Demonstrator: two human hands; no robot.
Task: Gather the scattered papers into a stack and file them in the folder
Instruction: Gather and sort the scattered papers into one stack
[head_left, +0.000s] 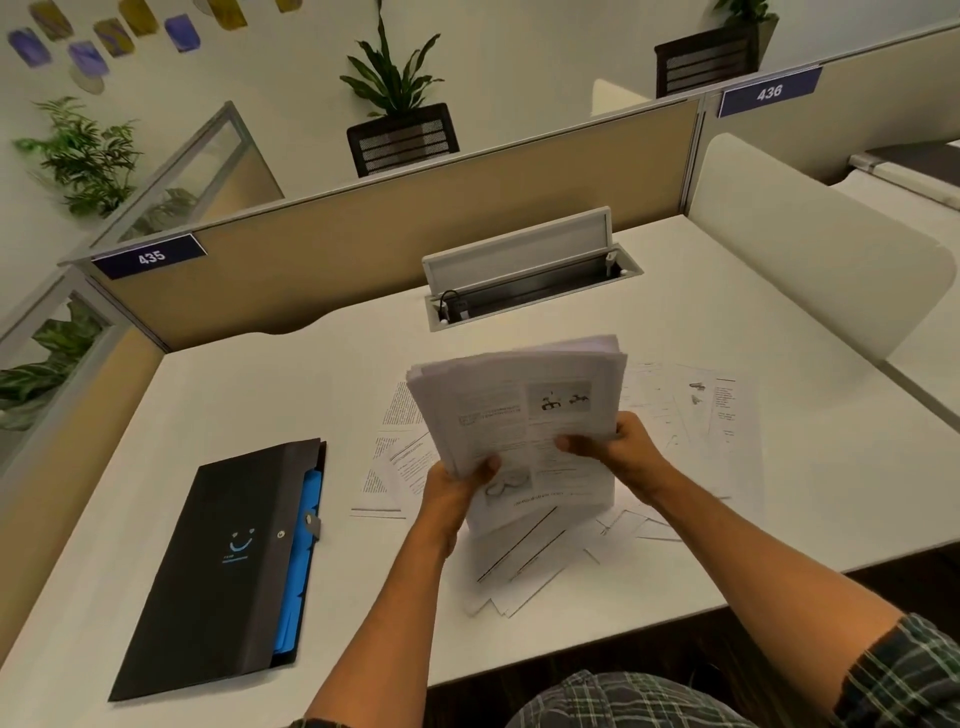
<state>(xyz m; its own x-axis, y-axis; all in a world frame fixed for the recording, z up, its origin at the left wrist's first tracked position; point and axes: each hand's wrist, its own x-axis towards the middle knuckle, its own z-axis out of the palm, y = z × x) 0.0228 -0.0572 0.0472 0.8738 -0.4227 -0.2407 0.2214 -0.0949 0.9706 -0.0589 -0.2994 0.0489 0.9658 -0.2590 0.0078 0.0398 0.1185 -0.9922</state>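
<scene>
Left hand (457, 488): grips the stack (519, 410) at its lower left edge.
Right hand (618, 447): grips its right edge.
Left to do: loose papers (696, 415) under and right of hands.
Folder (228, 561): left of hands, closed, unfilled.

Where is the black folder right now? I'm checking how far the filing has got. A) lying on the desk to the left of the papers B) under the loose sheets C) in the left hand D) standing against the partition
A: the black folder lies flat on the desk, left of the stack that both hands hold.
</scene>
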